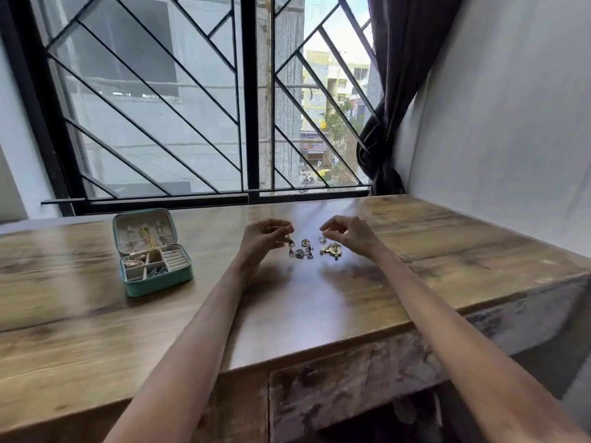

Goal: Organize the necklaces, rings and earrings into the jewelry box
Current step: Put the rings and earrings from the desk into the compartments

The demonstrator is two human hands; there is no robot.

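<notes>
Box (153, 257): teal case, lid open and propped upright at the rear, standing on the table's left side. Gold chains hang inside the lid. Tray compartments hold small pieces; the ring-roll section lies at right. Loose rings (302, 249) and gold earrings (332, 250) lie clustered mid-table, well apart from the box.

I am sitting in a room of a home, at a wooden table (96, 330) pushed against a barred window (192, 107) with a dark curtain (399, 91) tied back, plain pale walls (511, 139) beside me and apartment buildings (335, 81) above a street outside.
</notes>
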